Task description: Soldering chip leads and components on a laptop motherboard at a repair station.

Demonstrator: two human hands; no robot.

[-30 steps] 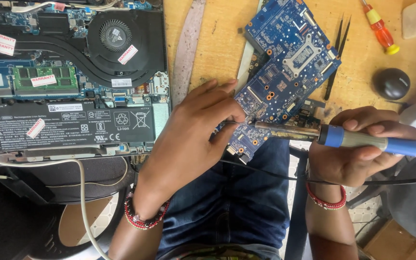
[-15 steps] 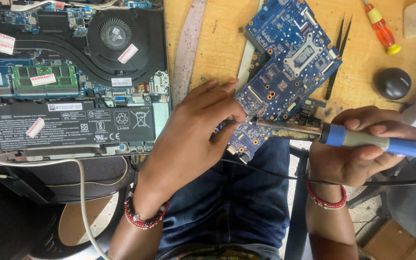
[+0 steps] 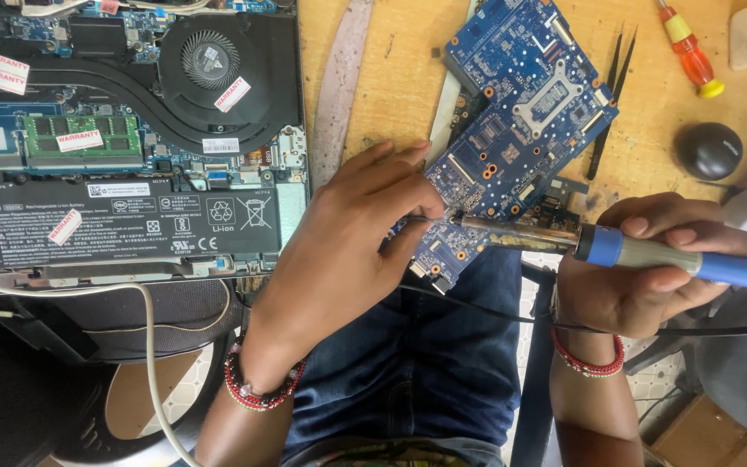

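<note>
The left hand (image 3: 347, 251) rests its fingers, held together, on the lower edge of a blue circuit board (image 3: 512, 138), which lies tilted on the wooden surface (image 3: 399, 78) at about 1 o'clock from that hand. The right hand (image 3: 641, 268) is clamped around a blue-handled soldering iron (image 3: 616, 251), its metal tip touching the board just beside the left fingertips. An opened laptop (image 3: 131, 147) lies at 9 o'clock; black tweezers (image 3: 611, 95) and an orange screwdriver (image 3: 689, 47) sit at 2 o'clock.

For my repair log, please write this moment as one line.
left hand: steadies blue circuit board | right hand: holds soldering iron, tip on board
</note>
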